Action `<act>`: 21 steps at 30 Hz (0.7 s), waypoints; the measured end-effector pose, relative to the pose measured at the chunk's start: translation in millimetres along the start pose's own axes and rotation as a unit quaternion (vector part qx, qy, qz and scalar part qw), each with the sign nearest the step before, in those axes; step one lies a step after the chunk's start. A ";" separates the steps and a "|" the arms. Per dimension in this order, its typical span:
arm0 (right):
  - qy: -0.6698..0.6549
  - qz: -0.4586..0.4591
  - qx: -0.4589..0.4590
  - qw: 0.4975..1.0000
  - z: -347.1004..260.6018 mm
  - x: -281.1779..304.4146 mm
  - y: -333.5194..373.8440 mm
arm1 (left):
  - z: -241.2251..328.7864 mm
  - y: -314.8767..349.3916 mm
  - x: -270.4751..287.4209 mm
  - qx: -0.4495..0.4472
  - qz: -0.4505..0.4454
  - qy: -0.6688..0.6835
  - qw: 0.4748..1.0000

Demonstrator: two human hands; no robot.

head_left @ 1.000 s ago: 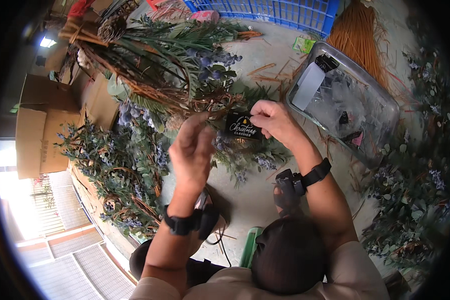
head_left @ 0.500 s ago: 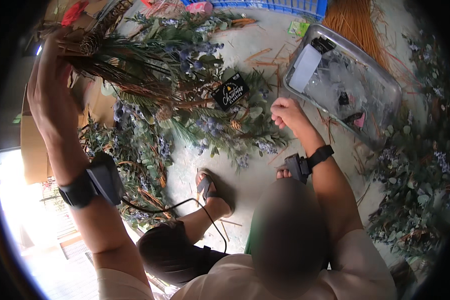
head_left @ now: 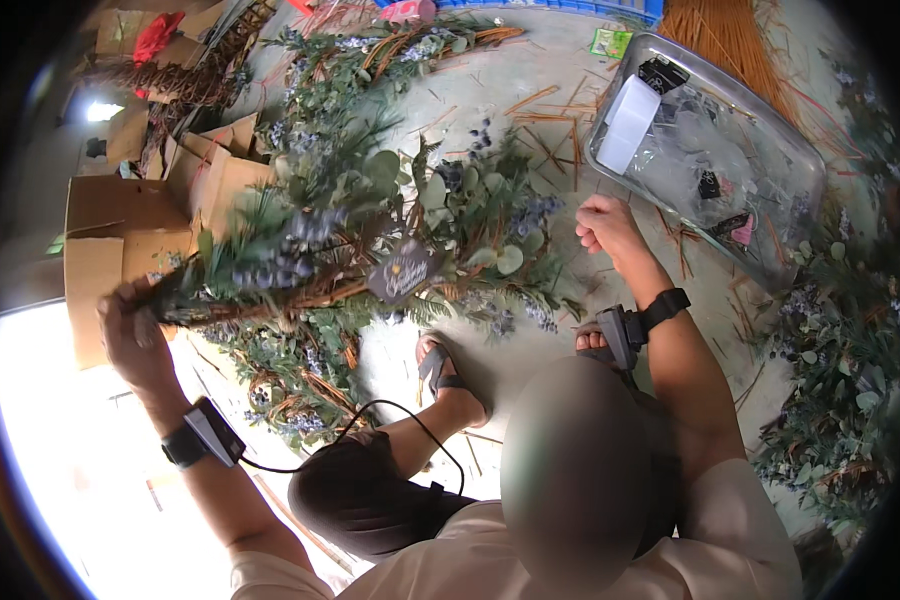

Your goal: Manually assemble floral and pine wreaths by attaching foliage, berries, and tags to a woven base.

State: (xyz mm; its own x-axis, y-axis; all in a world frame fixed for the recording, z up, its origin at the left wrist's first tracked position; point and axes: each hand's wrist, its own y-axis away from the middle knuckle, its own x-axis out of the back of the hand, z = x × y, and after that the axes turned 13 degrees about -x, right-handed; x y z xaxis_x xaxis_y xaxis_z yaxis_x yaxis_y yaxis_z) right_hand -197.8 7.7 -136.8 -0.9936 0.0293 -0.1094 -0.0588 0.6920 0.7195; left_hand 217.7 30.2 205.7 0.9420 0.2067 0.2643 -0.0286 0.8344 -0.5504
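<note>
My left hand [head_left: 135, 325] is raised out to the left and grips the rim of a twig wreath [head_left: 300, 255] covered in green leaves and purple-blue flowers. A small dark tag [head_left: 402, 272] hangs from the wreath's right end. My right hand [head_left: 605, 225] is closed in a fist above the concrete floor, just right of more leafy wreaths [head_left: 490, 215]; whether it holds anything small I cannot tell. Both wrists wear black bands with small devices.
A clear plastic bin [head_left: 710, 160] with small packets lies on the floor at upper right. Open cardboard boxes [head_left: 120, 230] stand at left. Loose greenery [head_left: 840, 370] piles up on the right, orange twigs [head_left: 720, 35] at the top. My sandalled feet [head_left: 450, 375] rest below the wreaths.
My left hand has swung the wreath from high at the upper left down to the middle left. The right hand stays fisted in almost the same spot.
</note>
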 end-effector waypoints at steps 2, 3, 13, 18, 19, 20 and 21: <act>0.005 -0.012 0.006 1.000 -6.9 -4.8 3.6 | 0.0 26.3 19.7 0.014 0.096 0.024 0.995; 0.008 -0.001 0.018 1.000 -10.3 -7.3 5.5 | -0.9 36.8 29.5 0.023 0.113 0.060 0.992; 0.146 -0.034 0.327 0.933 -51.3 -66.6 39.4 | 7.9 72.6 24.5 0.004 0.186 0.136 0.973; 0.347 -0.040 0.568 0.745 -49.8 -106.1 73.5 | 11.3 78.1 28.0 -0.030 0.144 0.119 0.982; 0.385 -0.028 0.571 0.725 -37.2 -110.9 74.9 | 7.6 78.1 29.2 -0.028 0.137 0.130 0.982; 0.473 -0.032 0.522 0.709 -31.9 -111.5 79.4 | 2.7 77.8 28.7 -0.024 0.128 0.145 0.981; 0.529 -0.017 0.485 0.696 -20.7 -105.1 76.6 | -6.6 78.1 26.8 -0.006 0.162 0.126 0.979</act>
State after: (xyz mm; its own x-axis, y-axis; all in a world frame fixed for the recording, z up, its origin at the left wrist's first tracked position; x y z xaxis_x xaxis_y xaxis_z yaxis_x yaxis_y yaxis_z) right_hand -99.9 42.7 -55.9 -0.5389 -0.1917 0.8202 -0.5005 0.8561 -0.1287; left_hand 242.9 97.5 164.6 0.9368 0.3254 -0.1285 -0.3368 0.7398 -0.5825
